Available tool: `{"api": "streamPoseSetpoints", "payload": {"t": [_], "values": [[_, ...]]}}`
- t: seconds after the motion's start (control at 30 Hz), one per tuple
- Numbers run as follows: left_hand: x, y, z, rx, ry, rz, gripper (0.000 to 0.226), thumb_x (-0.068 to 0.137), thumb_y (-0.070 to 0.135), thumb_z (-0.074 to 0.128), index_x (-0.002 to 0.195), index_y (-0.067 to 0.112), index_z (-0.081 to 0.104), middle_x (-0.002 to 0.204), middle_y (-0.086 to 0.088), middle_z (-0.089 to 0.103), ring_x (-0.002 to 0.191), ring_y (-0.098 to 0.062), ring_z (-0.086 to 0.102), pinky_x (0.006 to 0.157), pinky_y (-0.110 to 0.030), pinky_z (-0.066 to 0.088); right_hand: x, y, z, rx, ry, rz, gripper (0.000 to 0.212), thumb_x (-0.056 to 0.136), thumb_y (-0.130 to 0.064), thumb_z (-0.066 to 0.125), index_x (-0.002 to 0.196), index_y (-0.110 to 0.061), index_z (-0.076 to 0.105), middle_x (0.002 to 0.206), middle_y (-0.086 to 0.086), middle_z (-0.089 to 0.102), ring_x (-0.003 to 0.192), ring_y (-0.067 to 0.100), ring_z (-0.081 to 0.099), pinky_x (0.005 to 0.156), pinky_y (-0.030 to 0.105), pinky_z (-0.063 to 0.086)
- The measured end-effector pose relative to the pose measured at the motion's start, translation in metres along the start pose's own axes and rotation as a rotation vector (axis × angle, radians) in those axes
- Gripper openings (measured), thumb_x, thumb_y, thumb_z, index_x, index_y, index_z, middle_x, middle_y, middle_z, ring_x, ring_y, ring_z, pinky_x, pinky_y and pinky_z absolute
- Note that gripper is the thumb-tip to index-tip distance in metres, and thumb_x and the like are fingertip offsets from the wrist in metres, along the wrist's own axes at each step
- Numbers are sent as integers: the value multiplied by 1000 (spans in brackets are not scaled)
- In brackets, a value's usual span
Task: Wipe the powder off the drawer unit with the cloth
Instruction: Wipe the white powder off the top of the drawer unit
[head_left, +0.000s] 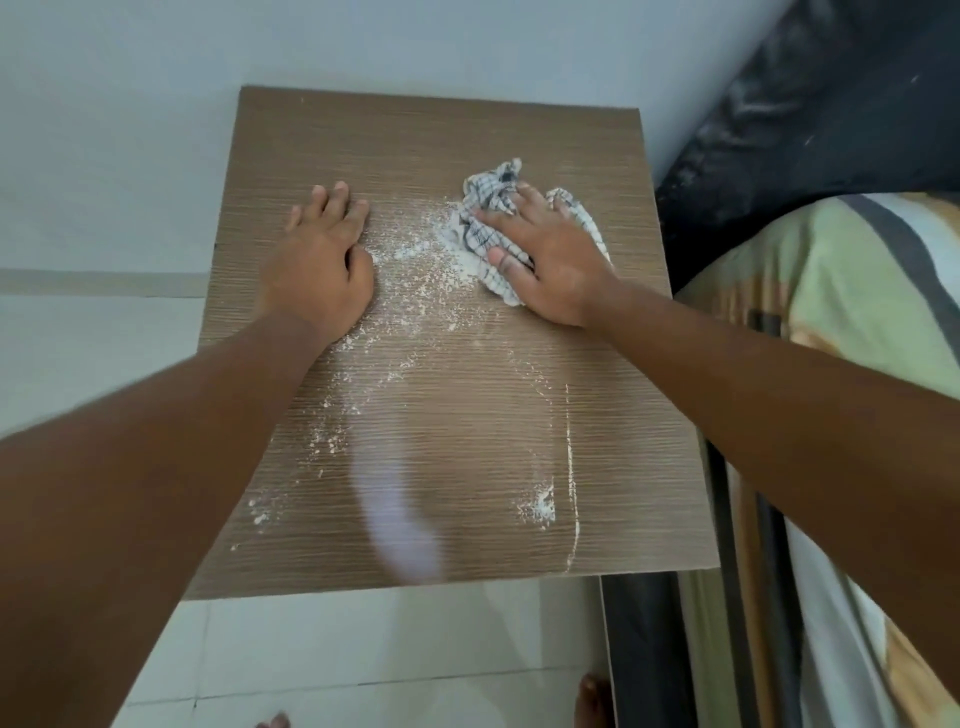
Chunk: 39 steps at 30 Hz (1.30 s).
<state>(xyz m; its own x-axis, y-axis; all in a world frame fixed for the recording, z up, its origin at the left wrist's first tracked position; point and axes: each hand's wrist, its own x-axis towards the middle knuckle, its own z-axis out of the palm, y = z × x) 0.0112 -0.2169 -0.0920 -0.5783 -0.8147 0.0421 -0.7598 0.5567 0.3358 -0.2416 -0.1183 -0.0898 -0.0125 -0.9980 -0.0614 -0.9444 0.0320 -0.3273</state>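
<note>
The brown wood-grain top of the drawer unit (415, 135) fills the middle of the view. White powder (415, 260) is scattered between my hands, with more streaks and clumps lower down near the front right (540, 504) and front left. My right hand (550, 260) presses flat on a crumpled white-and-dark checked cloth (488, 208) at the right of the top. My left hand (322, 254) lies palm down on the bare wood at the left, fingers together, holding nothing.
A bed with a striped green, white and tan cover (852, 291) stands close on the right. A dark headboard (810, 104) rises behind it. A pale wall (104, 130) is behind the unit and white floor tiles (363, 654) lie below, with my toes showing.
</note>
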Motion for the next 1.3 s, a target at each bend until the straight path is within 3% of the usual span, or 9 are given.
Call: {"api": "streamPoseSetpoints", "payload": {"t": [0.13, 0.43, 0.83, 0.93, 1.03, 1.1, 1.3], "values": [[-3, 3, -3, 1, -11, -15, 57, 101, 20, 31, 157, 9, 35, 167, -14, 25, 157, -30, 16, 129, -43, 9, -37, -11, 13, 16, -19, -65, 48, 106, -42, 39, 153, -31, 38, 161, 13, 32, 154, 27, 14, 123, 53, 10], [-12, 6, -7, 30, -15, -16, 60, 100, 23, 27, 157, 10, 34, 167, -14, 25, 157, -30, 16, 129, -42, 10, -131, -46, 31, 18, -40, -119, 49, 106, -42, 37, 153, -32, 36, 161, 12, 32, 155, 28, 13, 124, 52, 8], [-21, 6, -9, 44, 2, -12, 60, 99, 24, 26, 156, 9, 38, 165, -13, 29, 156, -29, 20, 128, -39, 15, -239, -84, 48, 13, -106, -188, 48, 105, -40, 37, 151, -29, 39, 158, 10, 37, 154, 29, 18, 122, 53, 16], [-22, 7, -11, 36, -10, -12, 59, 100, 23, 27, 156, 9, 37, 166, -13, 28, 156, -29, 18, 128, -39, 13, -252, -89, 52, 2, -78, -256, 49, 100, -24, 51, 148, -24, 42, 152, 15, 45, 150, 33, 28, 119, 53, 24], [-22, 8, -11, 37, -6, -19, 59, 100, 24, 27, 156, 10, 37, 166, -12, 28, 156, -29, 18, 129, -39, 14, -267, -89, 60, -14, -57, -357, 70, 83, -1, 66, 146, -19, 43, 147, 16, 49, 147, 33, 32, 120, 46, 19], [-21, 7, -11, 36, -7, -13, 59, 99, 24, 26, 156, 10, 37, 166, -12, 28, 156, -29, 19, 128, -40, 16, -276, -91, 64, 0, -44, -395, 77, 79, 4, 75, 145, -19, 42, 145, 14, 52, 146, 32, 33, 120, 44, 19], [-20, 8, -12, 7, -45, -19, 58, 102, 22, 27, 158, 10, 32, 168, -11, 23, 157, -28, 14, 128, -39, 10, -289, -115, 69, 87, -72, -527, 65, 84, 8, 66, 141, -17, 47, 144, 13, 54, 145, 32, 38, 116, 51, 35]]}}
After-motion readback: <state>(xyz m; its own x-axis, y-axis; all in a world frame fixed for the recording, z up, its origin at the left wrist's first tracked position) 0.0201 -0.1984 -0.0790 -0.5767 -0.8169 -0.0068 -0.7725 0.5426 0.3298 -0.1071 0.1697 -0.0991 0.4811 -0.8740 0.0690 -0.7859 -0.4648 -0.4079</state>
